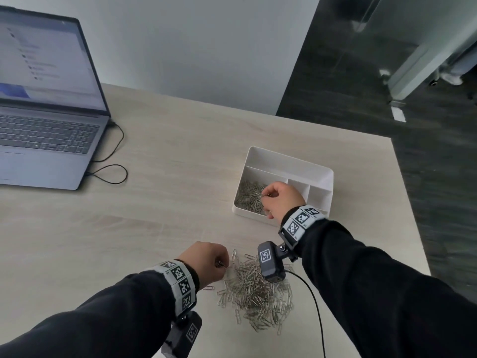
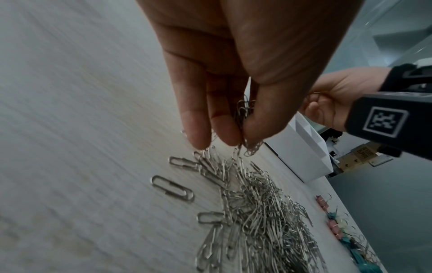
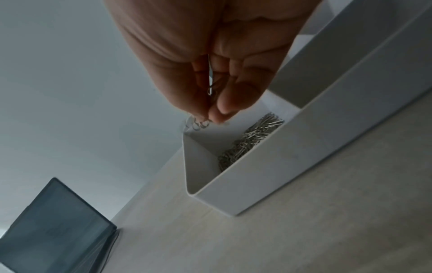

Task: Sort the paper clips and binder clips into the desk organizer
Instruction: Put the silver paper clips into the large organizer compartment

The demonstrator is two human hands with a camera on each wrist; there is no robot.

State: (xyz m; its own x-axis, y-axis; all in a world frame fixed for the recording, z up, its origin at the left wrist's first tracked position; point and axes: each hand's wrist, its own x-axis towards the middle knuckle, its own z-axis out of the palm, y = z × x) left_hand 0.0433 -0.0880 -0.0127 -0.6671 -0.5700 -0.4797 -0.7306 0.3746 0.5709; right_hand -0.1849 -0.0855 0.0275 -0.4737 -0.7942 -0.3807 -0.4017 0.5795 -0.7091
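A heap of silver paper clips (image 1: 255, 290) (image 2: 257, 212) lies on the table near me. My left hand (image 1: 211, 263) (image 2: 231, 129) sits at the heap's left edge and pinches a few paper clips between thumb and fingers. The white desk organizer (image 1: 320, 171) (image 3: 268, 177) stands further right; its left compartment holds paper clips (image 1: 249, 196) (image 3: 252, 136). My right hand (image 1: 277, 197) (image 3: 210, 103) hovers over that compartment, fingers curled round a small bunch of paper clips. Coloured binder clips (image 2: 339, 227) lie beyond the heap in the left wrist view.
An open laptop (image 1: 49, 107) (image 3: 53, 229) stands at the far left, with a black cable (image 1: 113, 161) looping beside it. The organizer's two small right compartments (image 1: 308, 191) look empty. A black wire (image 1: 313, 301) runs from my right wrist camera. The table edge (image 1: 410, 202) lies to the right.
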